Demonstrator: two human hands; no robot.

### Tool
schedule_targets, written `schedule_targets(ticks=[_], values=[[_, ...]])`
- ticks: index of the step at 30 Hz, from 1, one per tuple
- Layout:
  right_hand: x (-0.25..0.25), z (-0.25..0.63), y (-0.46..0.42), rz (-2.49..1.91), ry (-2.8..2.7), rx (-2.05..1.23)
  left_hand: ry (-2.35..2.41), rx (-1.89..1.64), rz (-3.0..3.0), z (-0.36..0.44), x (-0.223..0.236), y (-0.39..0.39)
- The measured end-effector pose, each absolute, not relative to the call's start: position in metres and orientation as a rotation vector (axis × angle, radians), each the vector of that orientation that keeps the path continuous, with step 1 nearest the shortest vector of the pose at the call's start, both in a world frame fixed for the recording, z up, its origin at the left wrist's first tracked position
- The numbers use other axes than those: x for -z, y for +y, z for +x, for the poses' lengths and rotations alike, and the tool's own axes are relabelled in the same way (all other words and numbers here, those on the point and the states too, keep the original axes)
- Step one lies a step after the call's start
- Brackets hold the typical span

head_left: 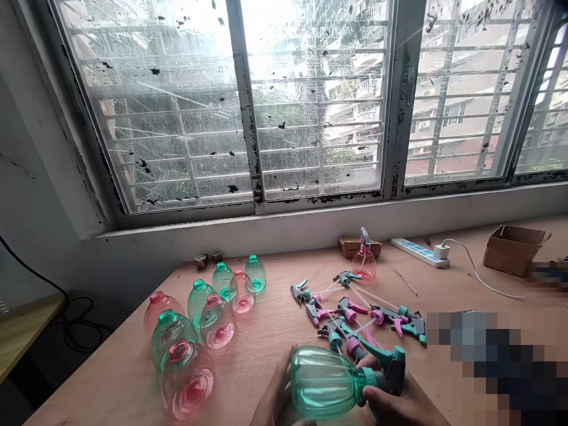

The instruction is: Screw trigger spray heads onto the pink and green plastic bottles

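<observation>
A green see-through spray bottle (326, 381) lies sideways between my hands near the table's front edge, its neck toward the right. My left hand (277, 393) is wrapped round the bottle's base. At the neck, my right hand (394, 402) grips the teal collar of the grey and teal trigger sprayer (386, 370), which sits on the bottle's mouth. How tightly the collar is screwed on I cannot tell. Just beyond lies a loose pile of trigger sprayers (350, 310) in pink, teal and grey with thin white tubes.
Several open green and pink bottles (189, 378) stand at the left. A pink bottle with a sprayer (364, 263) stands at the back by a small cardboard tray (347, 246). Farther right are a power strip (419, 253), a cable and an open cardboard box (510, 254).
</observation>
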State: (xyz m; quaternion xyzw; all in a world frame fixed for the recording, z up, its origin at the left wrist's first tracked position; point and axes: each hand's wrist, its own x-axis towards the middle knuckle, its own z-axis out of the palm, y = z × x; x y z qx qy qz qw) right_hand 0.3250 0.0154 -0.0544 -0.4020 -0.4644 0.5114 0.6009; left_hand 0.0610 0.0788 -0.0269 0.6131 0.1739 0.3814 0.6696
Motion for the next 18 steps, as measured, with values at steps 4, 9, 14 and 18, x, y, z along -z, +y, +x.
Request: schedule_targets(ticks=[4,9,14,18], values=[[0.06,0.329,0.017,-0.95,-1.154,-1.165,0.375,-0.903,1.412,0.063,0.034,0.081],[0.06,0.331,0.019,-0.941,-1.194,-1.19,0.431,-0.812,1.343,0.056,0.025,0.08],[0.041,0.324,0.011,-0.959,-1.138,-1.212,0.444,-0.843,1.445,0.055,0.014,0.074],[0.029,0.323,0.005,-0.976,-1.132,-1.192,0.515,-0.825,1.455,0.057,0.004,0.066]])
